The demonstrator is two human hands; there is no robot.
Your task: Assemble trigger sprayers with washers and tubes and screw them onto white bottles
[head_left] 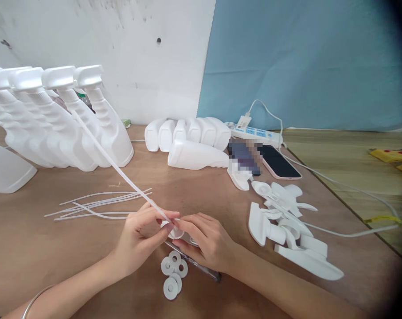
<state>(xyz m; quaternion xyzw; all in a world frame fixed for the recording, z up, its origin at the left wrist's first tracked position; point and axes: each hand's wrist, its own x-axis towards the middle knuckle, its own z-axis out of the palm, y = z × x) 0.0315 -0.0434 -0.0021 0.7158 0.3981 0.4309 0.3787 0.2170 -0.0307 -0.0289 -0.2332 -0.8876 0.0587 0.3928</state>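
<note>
My left hand (pixel 137 239) pinches the lower end of a long, thin white dip tube (pixel 114 166), which slants up and to the left. The tube's lower end meets a white spray-head collar (pixel 174 230) between my two hands. Closed around that white part is my right hand (pixel 207 241), its fingertips beside the tube's end. Much of the spray head is hidden by my fingers. Under my right hand a slim, dark, shiny tool (pixel 202 268) sticks out; its kind is unclear. Several white ring washers (pixel 170 287) lie just below my hands.
Loose dip tubes (pixel 97 204) lie left on the table. Assembled white spray bottles (pixel 104 119) stand behind them. Bottles without heads (pixel 197 155) lie at the back. Loose spray heads (pixel 297 239) are piled right, near a phone (pixel 280 161), a power strip (pixel 257 134) and its cable.
</note>
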